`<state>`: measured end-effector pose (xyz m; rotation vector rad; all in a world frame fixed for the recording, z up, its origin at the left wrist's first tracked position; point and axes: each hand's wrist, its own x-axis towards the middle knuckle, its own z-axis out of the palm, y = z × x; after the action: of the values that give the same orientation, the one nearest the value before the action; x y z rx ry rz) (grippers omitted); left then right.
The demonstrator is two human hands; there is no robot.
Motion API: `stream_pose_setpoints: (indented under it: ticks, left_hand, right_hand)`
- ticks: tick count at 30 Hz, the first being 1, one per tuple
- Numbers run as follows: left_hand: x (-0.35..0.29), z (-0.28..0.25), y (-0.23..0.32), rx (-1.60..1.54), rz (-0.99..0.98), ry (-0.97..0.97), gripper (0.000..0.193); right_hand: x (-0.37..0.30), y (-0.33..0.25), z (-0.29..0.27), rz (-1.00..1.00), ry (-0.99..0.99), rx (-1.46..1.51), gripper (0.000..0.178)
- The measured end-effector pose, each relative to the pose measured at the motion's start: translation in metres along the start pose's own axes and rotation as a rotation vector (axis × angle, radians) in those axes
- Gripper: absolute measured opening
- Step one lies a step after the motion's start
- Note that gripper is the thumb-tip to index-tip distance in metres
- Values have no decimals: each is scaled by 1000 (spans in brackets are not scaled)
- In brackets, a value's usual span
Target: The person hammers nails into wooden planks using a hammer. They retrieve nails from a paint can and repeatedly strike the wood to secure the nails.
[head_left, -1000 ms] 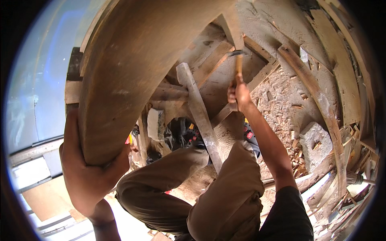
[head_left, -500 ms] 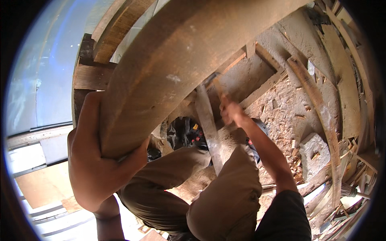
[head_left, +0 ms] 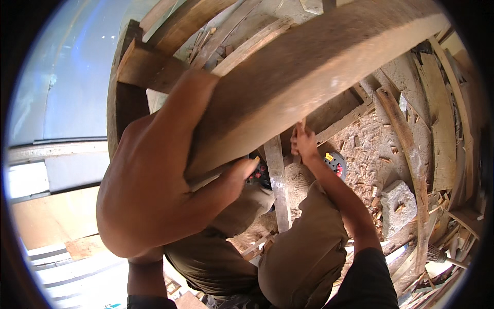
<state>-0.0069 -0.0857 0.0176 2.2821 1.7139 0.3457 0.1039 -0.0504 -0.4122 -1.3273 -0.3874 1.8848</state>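
Observation:
A thick wooden beam (head_left: 288, 77) slants across the upper view, its near end close to me. My left hand (head_left: 154, 175) is wrapped around that near end, thumb below and fingers over the side. Beyond the beam's lower edge, my right hand (head_left: 304, 143) is closed on the wooden handle of a hammer (head_left: 302, 122). The hammer's head is hidden behind the beam. A narrow wooden strut (head_left: 278, 180) stands between my knees, just left of the right hand.
Wood chips litter the ground to the right, around a rough concrete block (head_left: 399, 208). A long plank (head_left: 406, 139) and a broom (head_left: 437, 252) lie farther right. Wooden framing (head_left: 149, 69) stands behind the left hand, beside a bluish panel (head_left: 77, 77). My clog (head_left: 334, 164) rests near the right forearm.
The beam's near end has risen toward me and shifted right with my left hand. The hammer's head, visible before, is now behind the beam. My right hand has moved slightly.

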Motion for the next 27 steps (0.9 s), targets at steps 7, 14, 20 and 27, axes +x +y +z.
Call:
stream_pose_setpoints:
  ticks: [7,14,20,27]
  left_hand:
    - [-23,-46,-46,-154,278,281,42]
    - [-59,57,-369,-1248,-168,853,20]
    - [-47,244,-433,-1609,-807,288,36]
    - [71,289,-415,-1408,-617,-102,57]
  right_hand:
    - [-21,-20,-44,-7,50,-84,38]
    - [-89,-51,-117,-17,207,-403,40]
    - [-139,-85,-149,95,222,-497,39]
    - [-128,-56,-66,143,-40,-93,41]
